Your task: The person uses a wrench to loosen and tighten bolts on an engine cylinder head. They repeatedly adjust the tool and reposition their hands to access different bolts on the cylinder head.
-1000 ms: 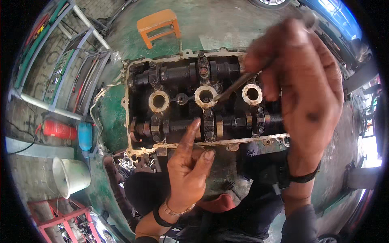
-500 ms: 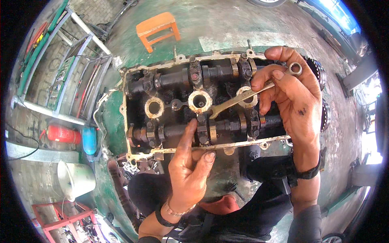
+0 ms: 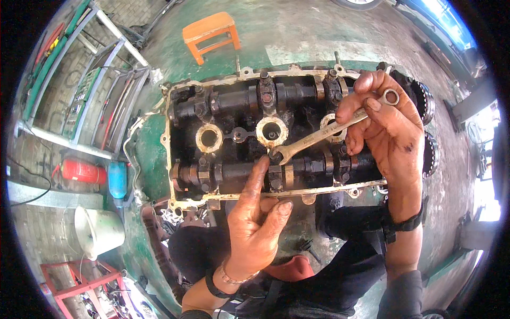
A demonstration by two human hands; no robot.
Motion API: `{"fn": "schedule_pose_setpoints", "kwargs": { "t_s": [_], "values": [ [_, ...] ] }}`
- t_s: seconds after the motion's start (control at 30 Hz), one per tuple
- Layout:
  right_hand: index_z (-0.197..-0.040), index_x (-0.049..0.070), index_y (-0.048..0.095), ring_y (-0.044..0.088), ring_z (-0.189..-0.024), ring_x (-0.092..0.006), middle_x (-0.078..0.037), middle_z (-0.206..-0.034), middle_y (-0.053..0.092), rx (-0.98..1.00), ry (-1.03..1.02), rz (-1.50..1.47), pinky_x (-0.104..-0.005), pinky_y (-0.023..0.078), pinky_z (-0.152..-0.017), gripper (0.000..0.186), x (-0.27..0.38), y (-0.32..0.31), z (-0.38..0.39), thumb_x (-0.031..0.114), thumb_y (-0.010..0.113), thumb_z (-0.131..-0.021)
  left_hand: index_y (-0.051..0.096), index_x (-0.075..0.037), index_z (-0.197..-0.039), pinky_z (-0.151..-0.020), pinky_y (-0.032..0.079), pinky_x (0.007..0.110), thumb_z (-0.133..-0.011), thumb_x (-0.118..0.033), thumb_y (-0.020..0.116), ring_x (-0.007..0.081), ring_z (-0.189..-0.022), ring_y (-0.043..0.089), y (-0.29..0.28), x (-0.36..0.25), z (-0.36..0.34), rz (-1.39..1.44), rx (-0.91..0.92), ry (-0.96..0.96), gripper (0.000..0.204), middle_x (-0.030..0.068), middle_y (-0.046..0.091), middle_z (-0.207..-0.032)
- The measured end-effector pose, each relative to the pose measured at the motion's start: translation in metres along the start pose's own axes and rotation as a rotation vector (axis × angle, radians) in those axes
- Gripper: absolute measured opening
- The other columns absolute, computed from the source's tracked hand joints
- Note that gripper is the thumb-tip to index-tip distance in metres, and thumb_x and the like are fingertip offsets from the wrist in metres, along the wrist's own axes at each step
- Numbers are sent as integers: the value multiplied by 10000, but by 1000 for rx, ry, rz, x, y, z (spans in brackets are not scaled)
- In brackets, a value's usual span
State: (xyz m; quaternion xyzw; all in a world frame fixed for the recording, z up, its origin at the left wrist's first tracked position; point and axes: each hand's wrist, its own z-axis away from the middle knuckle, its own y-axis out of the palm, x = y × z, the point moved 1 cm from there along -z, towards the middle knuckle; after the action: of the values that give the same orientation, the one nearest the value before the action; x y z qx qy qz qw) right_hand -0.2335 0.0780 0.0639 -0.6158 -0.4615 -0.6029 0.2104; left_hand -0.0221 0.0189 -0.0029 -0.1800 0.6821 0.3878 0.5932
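Observation:
An oily engine cylinder head (image 3: 234, 198) with a pale rim lies across the middle of the view, dark camshafts running along both of its sides. My right hand (image 3: 396, 125) is closed around a steel combination wrench (image 3: 324, 133), whose ring end sticks out past the thumb. The wrench's open end sits at a bolt (image 3: 275, 156) on a cap of the nearer camshaft. My left hand (image 3: 252, 228) holds nothing; its index finger stretches to the bolt beside the wrench jaw, the thumb apart and the other fingers curled.
An orange stool (image 3: 211, 32) stands beyond the cylinder head. To the left are a metal rack (image 3: 114, 90), a red fire extinguisher (image 3: 82, 173), a blue bottle (image 3: 117, 181), a white bucket (image 3: 101, 231) and a red frame (image 3: 79, 290). A blue vehicle (image 3: 443, 18) is far right.
The wrench's open end has come down from beside the bolt to meet it. My left index finger stays by that bolt. The whole view has shifted slightly.

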Motion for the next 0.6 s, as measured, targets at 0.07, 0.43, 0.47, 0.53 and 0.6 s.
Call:
{"fn": "schedule_pose_setpoints", "kwargs": {
  "t_s": [0.07,0.43,0.47,0.53,0.6],
  "values": [
    [-1141,-17,522,608,-584,-159,-180,-900,659,-25,10,71,-253,518,-540,238,0,-1,0,141,518,-963,256,-14,-1552,-475,302,200,-958,-70,626,28,-525,395,-1,0,1,8,13,-1,702,-41,509,-673],
    [-1118,-1,566,650,-667,-115,-47,-835,628,-182,42,422,-241,527,-598,211,4,-4,2,143,623,-975,226,15,-1553,-676,389,162,-969,21,579,7,-744,489,-8,2,2,17,85,20,682,53,696,-987],
    [-1114,0,567,656,-663,-115,-42,-821,626,-193,45,384,-240,532,-595,205,4,-4,2,143,620,-976,227,15,-1553,-673,387,161,-968,22,579,7,-740,488,-8,2,2,21,90,20,682,49,693,-981],
    [-1105,4,569,666,-650,-122,-38,-803,625,-231,67,401,-238,540,-590,194,4,-5,1,144,616,-978,228,16,-1552,-668,384,161,-968,22,580,6,-733,486,-9,1,1,26,101,21,683,42,687,-969],
    [-1098,8,572,671,-642,-125,-37,-798,627,-237,86,403,-238,545,-585,185,4,-6,0,145,612,-980,230,16,-1552,-664,383,161,-967,22,582,6,-727,484,-8,0,1,30,98,15,683,36,683,-960]
  ]
}}
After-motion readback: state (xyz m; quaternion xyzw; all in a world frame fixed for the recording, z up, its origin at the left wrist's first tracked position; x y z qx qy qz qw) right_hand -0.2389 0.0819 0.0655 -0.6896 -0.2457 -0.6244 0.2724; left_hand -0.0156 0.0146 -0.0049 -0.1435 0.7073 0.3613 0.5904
